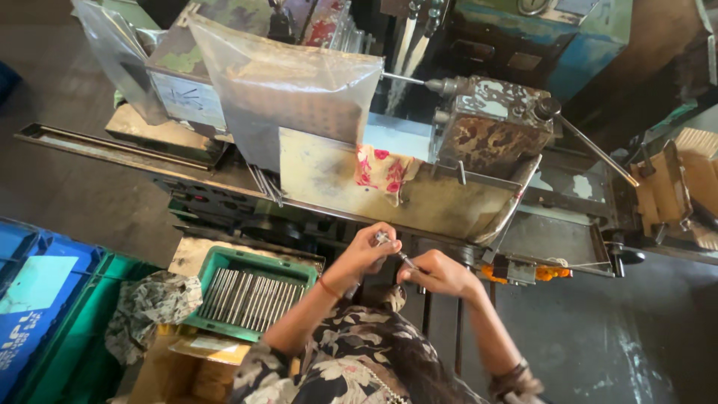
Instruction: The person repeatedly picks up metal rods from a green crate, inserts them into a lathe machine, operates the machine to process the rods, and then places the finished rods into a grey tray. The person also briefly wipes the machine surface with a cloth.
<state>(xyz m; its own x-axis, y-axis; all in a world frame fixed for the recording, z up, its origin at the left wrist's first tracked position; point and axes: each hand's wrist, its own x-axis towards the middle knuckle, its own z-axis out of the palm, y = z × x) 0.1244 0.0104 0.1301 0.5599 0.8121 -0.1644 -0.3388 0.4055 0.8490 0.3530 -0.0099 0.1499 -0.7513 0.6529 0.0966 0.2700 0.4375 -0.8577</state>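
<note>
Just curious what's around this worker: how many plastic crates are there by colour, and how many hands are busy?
Green plastic crate of metal rods: 1
Blue plastic crate: 1
Hands on the thin metal rod: 2, left hand, right hand
Total: 4

Left hand (364, 253) and right hand (436, 274) close together before a worn lathe (493, 127), both pinching one thin metal rod (395, 251). Lower left, a green tray (196, 299) full of metal rods (247, 299), beside a blue crate (37, 292). Above, clear plastic sheet (284, 82).
</note>
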